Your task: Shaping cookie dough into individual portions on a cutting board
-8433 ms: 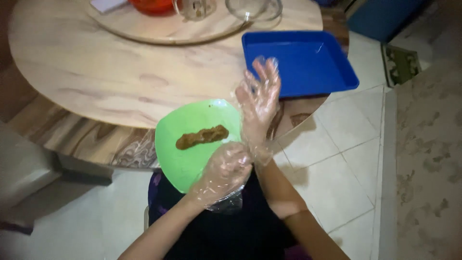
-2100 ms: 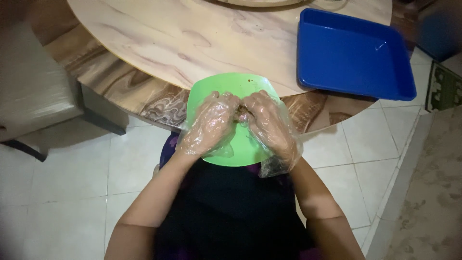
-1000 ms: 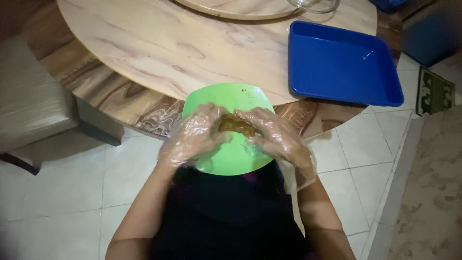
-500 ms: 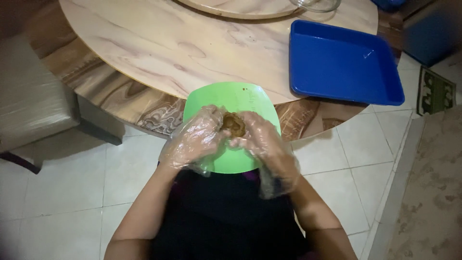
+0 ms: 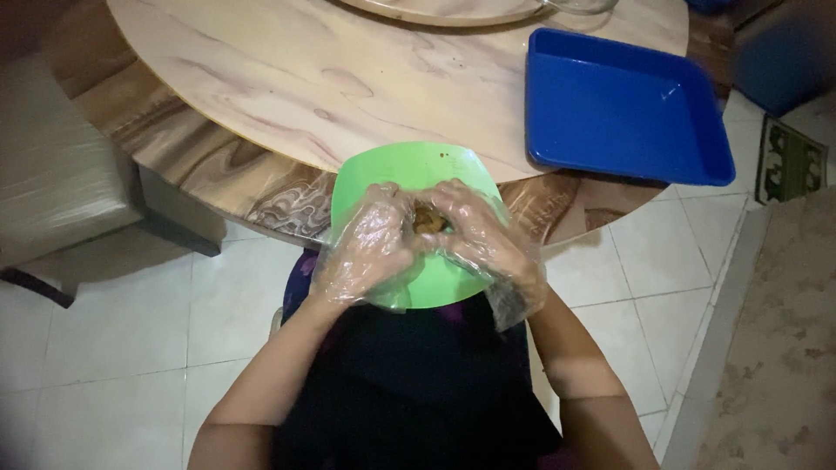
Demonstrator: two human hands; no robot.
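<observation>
Both my hands wear loose clear plastic gloves. My left hand (image 5: 367, 244) and my right hand (image 5: 477, 235) meet over a round green plate (image 5: 409, 167) that rests partly on the table edge and over my lap. Between the fingertips sits a small lump of brown food (image 5: 426, 218), pinched from both sides by the gloved fingers. Most of the lump is hidden behind my fingers.
A round marble-patterned table (image 5: 305, 78) lies ahead. A blue rectangular tray (image 5: 623, 109) sits on its right edge. A beige padded chair (image 5: 52, 174) stands at the left. White floor tiles (image 5: 122, 331) surround me, with a patterned mat (image 5: 788, 157) at far right.
Both hands have closed further around the brown food, squeezing the long strip into a compact lump between the fingertips. The plate stays under them.
</observation>
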